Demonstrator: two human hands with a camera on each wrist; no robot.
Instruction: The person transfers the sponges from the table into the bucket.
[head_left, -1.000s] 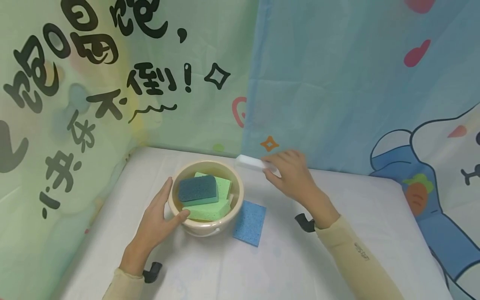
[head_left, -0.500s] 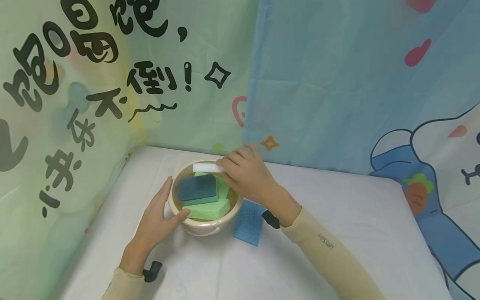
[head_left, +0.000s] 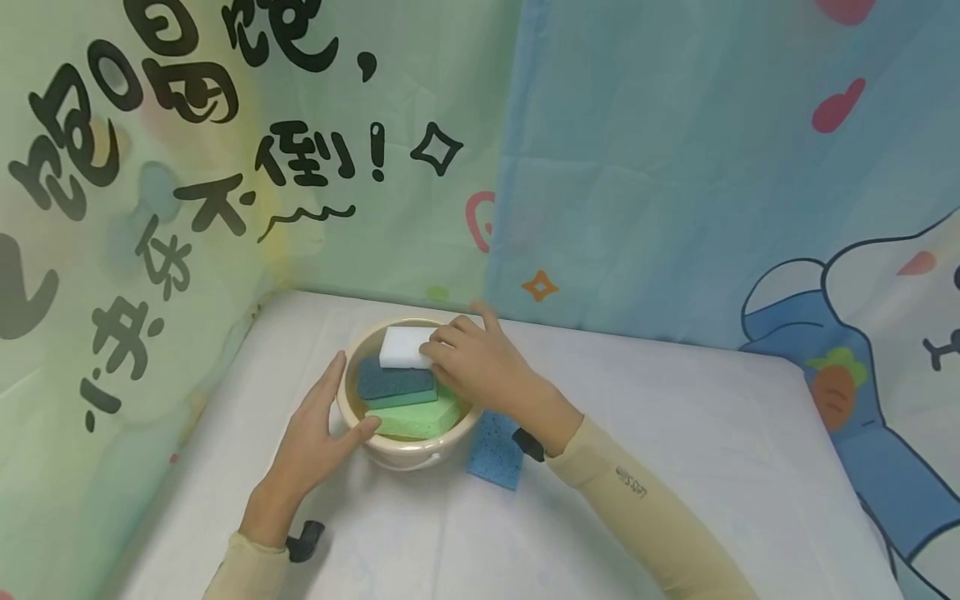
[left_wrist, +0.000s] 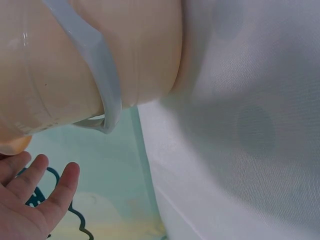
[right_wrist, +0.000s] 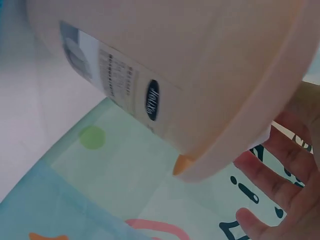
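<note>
A cream bucket (head_left: 405, 457) stands on the table with green sponges (head_left: 416, 419) and a dark-topped scouring sponge (head_left: 396, 380) inside. My right hand (head_left: 480, 358) pinches a white sponge (head_left: 403, 346) above the far part of the bucket's opening, over the other sponges. In the right wrist view the bucket wall hides most of the white sponge. My left hand (head_left: 311, 446) rests at the bucket's left side, its fingers straight along the outside and its thumb over the near rim. In the left wrist view its fingers (left_wrist: 62, 192) look extended beside the bucket.
A flat blue sponge (head_left: 495, 454) lies on the white tablecloth (head_left: 675, 467) right of the bucket, partly under the right forearm in view. The bucket's grey handle (left_wrist: 102, 70) hangs down its side. Printed curtains (head_left: 637, 167) stand behind the table.
My right hand has carried the white sponge leftward from beyond the bucket's right rim to over its opening, and turned its broad face into view. The left hand and bucket stay put.
</note>
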